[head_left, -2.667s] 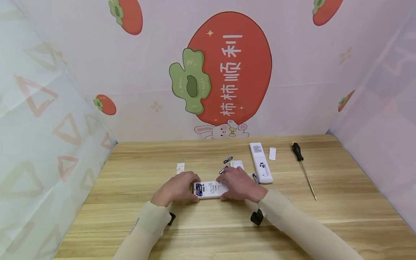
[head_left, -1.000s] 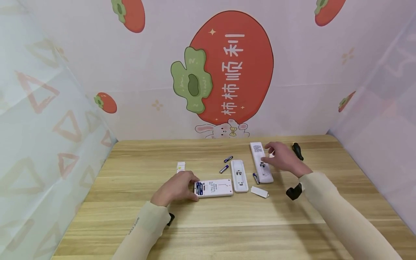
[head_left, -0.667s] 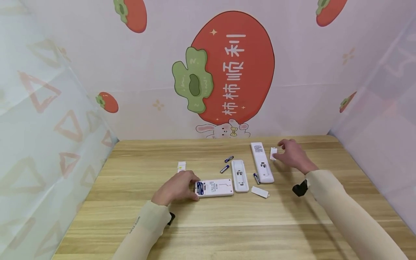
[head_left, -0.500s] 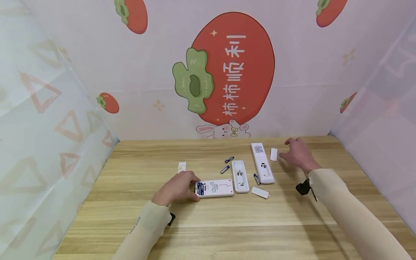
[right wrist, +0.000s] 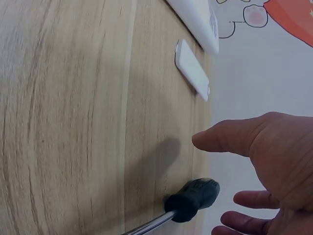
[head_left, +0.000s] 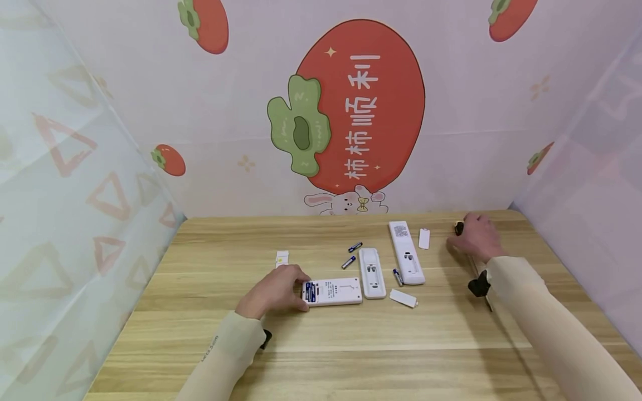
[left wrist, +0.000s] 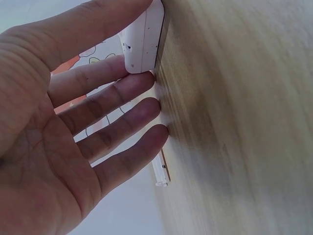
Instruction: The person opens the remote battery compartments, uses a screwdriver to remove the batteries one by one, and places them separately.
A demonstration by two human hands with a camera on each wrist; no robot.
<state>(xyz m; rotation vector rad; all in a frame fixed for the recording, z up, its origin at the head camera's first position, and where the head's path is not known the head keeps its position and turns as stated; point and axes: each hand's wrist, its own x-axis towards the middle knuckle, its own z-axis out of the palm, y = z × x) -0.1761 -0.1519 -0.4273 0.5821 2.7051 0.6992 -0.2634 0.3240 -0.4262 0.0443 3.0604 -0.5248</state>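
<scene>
My left hand [head_left: 277,291] holds the left end of a white remote control [head_left: 333,292], thumb on the near side and fingers on the far side. The remote lies back up, with batteries [head_left: 311,292] showing in its bay. In the left wrist view the remote's end [left wrist: 143,41] sits between thumb and forefinger. At the back right, my right hand [head_left: 477,238] hovers over a screwdriver [head_left: 458,227] with a black handle. In the right wrist view the thumb stands apart from the screwdriver handle [right wrist: 193,198], and the other fingers are spread beside it.
Right of the held remote lie a second white remote [head_left: 371,273] and a longer one [head_left: 405,253], both with bare battery bays. White covers [head_left: 403,298] lie nearby, one at the back [head_left: 424,239]. Loose batteries [head_left: 348,262] and a small white piece [head_left: 282,257] lie on the wooden table.
My right hand let go of the held remote, leaving a white cover on the table, then moved back and right past the long remote to the screwdriver. My left hand stays on its remote.
</scene>
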